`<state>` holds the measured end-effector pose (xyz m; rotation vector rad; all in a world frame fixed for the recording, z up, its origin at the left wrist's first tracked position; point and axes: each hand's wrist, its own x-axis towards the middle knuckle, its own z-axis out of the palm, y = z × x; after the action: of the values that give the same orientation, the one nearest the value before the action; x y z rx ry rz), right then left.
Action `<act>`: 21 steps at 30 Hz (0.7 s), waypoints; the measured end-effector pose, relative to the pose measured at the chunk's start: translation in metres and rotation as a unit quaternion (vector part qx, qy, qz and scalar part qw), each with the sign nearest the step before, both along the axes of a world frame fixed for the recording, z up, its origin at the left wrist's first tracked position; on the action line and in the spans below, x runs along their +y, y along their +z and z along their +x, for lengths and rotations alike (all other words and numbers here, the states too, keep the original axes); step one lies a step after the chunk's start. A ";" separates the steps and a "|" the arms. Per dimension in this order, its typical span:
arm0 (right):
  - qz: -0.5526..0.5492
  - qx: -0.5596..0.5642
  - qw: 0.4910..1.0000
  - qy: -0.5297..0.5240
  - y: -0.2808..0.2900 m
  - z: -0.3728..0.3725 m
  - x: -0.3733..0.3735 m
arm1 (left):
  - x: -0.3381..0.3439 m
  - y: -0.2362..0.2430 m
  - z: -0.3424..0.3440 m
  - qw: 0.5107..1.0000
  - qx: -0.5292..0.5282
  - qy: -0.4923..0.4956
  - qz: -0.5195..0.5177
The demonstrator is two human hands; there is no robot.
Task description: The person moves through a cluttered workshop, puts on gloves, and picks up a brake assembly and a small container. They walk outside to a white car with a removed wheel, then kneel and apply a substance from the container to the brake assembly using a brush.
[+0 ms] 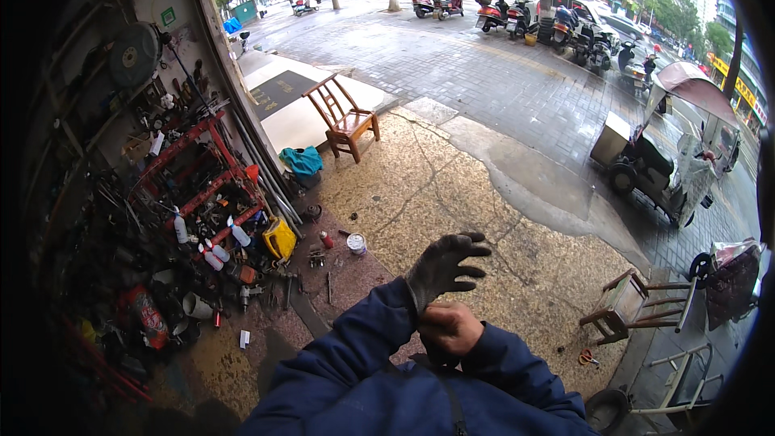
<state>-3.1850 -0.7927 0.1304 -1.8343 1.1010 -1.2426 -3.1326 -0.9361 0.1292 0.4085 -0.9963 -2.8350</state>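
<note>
A dark grey work glove (440, 270) covers my left hand (442, 271), which is raised in front of my chest with its fingers spread. My right hand (454, 328) is bare and closed, pinching at the glove's cuff by my left wrist. Below the right fingers hangs a dark piece (441, 354), partly hidden by the hand; whether it is a second glove I cannot tell. Both arms wear dark blue sleeves.
Tools and parts crowd the left around a red metal frame (194, 163), with a yellow container (279, 239) and white tub (356, 243). A wooden chair (353, 123) stands ahead; another chair (620, 307), scissors (588, 358) and a covered three-wheeler (646, 163) are right.
</note>
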 end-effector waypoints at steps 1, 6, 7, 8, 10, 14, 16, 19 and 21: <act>-0.013 0.007 1.000 0.013 0.002 0.000 -0.001 | 0.001 -0.002 -0.002 0.999 0.021 0.032 -0.014; -0.020 -0.023 0.999 0.043 0.013 -0.001 0.001 | -0.001 -0.023 -0.013 0.965 0.096 0.239 -0.038; -0.014 -0.023 0.998 0.048 0.014 -0.002 0.002 | -0.003 -0.026 -0.014 0.962 0.059 0.265 -0.038; 0.001 -0.029 0.998 0.047 0.013 -0.002 0.002 | -0.004 -0.029 -0.014 0.967 0.007 0.246 -0.071; 0.046 -0.047 0.997 0.047 0.010 -0.003 0.003 | -0.005 -0.030 -0.014 0.979 -0.051 0.165 -0.107; 0.075 -0.032 0.996 0.049 -0.006 -0.004 0.001 | -0.003 -0.036 -0.012 0.983 -0.139 0.084 -0.086; 0.064 -0.002 0.997 0.040 -0.016 -0.006 -0.001 | -0.001 -0.047 -0.008 0.982 -0.166 0.077 -0.046; 0.129 -0.015 0.991 -0.039 -0.032 -0.013 -0.006 | 0.003 -0.078 0.006 0.989 -0.116 0.041 -0.079; 0.219 -0.150 0.946 -0.186 -0.043 -0.021 -0.014 | 0.009 -0.101 0.020 0.999 0.020 0.012 0.023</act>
<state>-3.2057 -0.8065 0.0873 -1.0988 1.4488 -1.3002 -3.1123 -0.9272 0.0277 0.3656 -0.9153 -2.8366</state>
